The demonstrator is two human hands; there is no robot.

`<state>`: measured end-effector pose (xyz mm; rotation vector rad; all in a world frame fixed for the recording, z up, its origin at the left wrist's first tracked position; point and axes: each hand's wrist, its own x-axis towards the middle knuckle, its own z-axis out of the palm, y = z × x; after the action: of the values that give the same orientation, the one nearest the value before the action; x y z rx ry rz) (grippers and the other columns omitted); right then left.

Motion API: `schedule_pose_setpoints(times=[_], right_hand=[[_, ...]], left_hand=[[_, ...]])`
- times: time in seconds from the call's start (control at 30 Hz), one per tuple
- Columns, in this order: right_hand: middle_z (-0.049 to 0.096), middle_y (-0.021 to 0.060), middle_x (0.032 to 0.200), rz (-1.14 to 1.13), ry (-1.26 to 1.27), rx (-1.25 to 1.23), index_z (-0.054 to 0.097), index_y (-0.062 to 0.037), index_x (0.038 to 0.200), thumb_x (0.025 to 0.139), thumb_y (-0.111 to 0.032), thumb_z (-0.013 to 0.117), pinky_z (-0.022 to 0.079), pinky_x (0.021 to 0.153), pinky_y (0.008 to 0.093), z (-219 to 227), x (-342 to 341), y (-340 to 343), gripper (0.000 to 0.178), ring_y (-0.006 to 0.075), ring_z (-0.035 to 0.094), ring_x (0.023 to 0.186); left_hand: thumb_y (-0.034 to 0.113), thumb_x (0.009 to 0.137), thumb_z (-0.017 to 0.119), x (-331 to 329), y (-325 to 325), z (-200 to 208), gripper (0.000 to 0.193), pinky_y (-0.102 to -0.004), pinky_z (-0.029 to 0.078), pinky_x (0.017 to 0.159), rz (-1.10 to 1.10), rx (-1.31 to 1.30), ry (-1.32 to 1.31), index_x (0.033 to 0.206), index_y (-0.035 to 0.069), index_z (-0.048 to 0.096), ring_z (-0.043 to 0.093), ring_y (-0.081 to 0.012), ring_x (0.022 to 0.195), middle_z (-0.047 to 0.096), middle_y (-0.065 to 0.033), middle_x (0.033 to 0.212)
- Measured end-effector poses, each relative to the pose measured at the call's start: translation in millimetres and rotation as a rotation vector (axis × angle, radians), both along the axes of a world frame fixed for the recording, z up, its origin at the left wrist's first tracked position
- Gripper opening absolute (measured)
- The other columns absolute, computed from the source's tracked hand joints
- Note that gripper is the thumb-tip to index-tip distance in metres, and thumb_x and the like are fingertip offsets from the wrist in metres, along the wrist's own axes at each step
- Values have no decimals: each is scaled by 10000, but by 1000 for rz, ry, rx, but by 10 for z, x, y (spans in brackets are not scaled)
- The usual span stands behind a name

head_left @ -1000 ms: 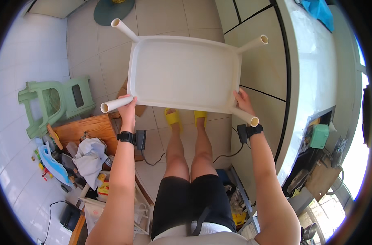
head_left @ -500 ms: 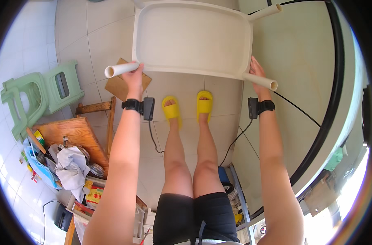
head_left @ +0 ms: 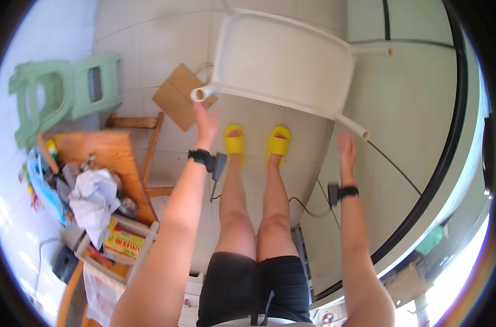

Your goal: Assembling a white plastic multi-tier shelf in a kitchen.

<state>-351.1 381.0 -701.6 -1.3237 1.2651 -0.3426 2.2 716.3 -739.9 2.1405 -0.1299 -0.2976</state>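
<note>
A white plastic shelf tier (head_left: 286, 60) with a raised rim stands ahead of my feet, hollow white tubes at its corners. My left hand (head_left: 206, 124) is just below the open end of the near left tube (head_left: 203, 92); its thumb is spread from the fingers and it grips nothing. Whether the fingertips still touch that tube I cannot tell. Beside the near right tube (head_left: 352, 126), my right hand (head_left: 346, 150) is slightly blurred, fingers stretched out, holding nothing. Both wrists wear black straps with small dark boxes and cables.
A brown paper bag (head_left: 184, 97) lies on the floor left of the shelf tier. Green plastic stools (head_left: 68, 95) stand farther left. Nearer is a wooden table (head_left: 109, 147) with a grey cloth (head_left: 94, 199) on it. Pale green cabinet panels (head_left: 400, 125) rise along the right.
Both hands have let go of the shelf tier and drawn back toward me. In the picture the tier now sits farther right and slightly turned, as the view has shifted.
</note>
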Motion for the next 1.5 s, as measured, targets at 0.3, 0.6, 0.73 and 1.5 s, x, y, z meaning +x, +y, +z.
schedule_pose_setpoints(times=[0.3,0.6,0.73,1.5], right_hand=[[663,85,890,476,212,-111,639,49,1033,1042,-216,461,529,738,294,1970,-410,1015,320,152,632,800],[630,62,756,620,48,-182,645,42,938,1036,-217,475,485,640,257,2867,319,984,325,125,588,673],[624,51,738,682,-24,-279,654,34,923,1032,-216,485,480,619,251,3259,714,1117,321,116,574,644],[716,82,962,1963,104,-331,645,3,1133,974,-115,547,530,809,281,3612,2998,4817,221,141,677,895]], left_hand=[[-26,900,565,-1003,1197,2587,210,-318,499,869,98,-48,138,1102,13,605,671,-205,945,695,-107,990],[62,918,616,-2595,2264,4918,126,-322,515,812,351,152,194,1031,11,638,669,-210,904,685,-111,958],[107,921,619,-4322,3496,4680,123,-334,527,756,412,282,231,1010,23,631,661,-252,829,673,-125,920],[219,939,530,-5044,6835,3787,325,-386,543,819,1136,-397,880,1219,54,541,655,-249,984,668,-134,1072]])
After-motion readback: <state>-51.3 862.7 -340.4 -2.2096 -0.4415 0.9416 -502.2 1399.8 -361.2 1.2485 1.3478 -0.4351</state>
